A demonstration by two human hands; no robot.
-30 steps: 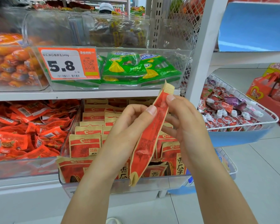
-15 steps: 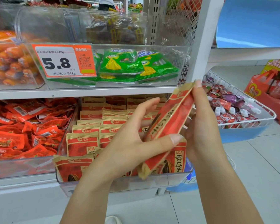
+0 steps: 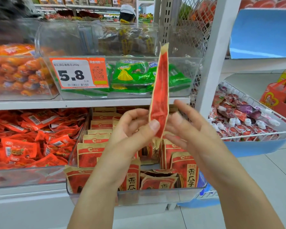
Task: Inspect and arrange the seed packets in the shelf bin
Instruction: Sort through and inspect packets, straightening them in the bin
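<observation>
The shelf (image 3: 89, 103) carries a clear bin (image 3: 139, 197) at its right end, filled with rows of packets (image 3: 92, 156). Above the bin, one packet (image 3: 160, 96) stands upright, edge-on to the camera. The left hand (image 3: 127, 138) pinches its lower end between thumb and fingers; the right hand (image 3: 193, 129) is beside it with fingers straight, holding nothing. The packet looks light and crinkly, probably slippery; best held by its flat faces.

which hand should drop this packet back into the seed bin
Left. The left hand already pinches the seed packet above the bin; the right hand is open beside it.
</observation>
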